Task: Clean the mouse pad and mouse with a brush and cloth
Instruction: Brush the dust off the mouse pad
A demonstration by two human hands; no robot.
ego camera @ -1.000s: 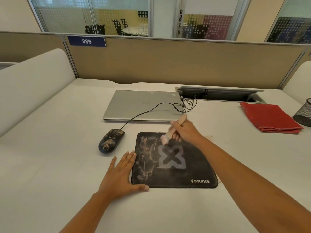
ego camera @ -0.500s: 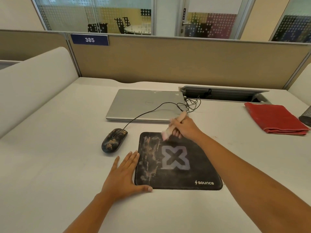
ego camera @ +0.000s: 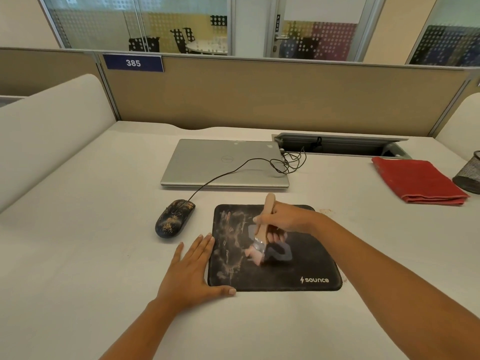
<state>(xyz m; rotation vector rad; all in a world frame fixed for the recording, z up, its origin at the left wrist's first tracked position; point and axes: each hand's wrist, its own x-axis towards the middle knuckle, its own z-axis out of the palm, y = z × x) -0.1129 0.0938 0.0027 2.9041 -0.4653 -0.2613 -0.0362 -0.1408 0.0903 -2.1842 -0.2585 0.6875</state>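
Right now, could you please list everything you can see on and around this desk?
mouse pad: 1, black, dusty, desk centre
mouse: 1, black, speckled with dust, left of the pad, wired
laptop: 1, silver, shut, behind the pad
cloth: 1, red, folded, right side of desk
mesh holder: 1, black, far right edge
cable tray: 1, grey, open, desk rear
brush: 1, pale wood handle, bristles on the pad
left hand: flat at the pad's left edge
right hand: gripping the brush

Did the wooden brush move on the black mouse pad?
Yes. The wooden brush swept from the far edge of the black mouse pad toward the person, onto the grey X logo at its middle.
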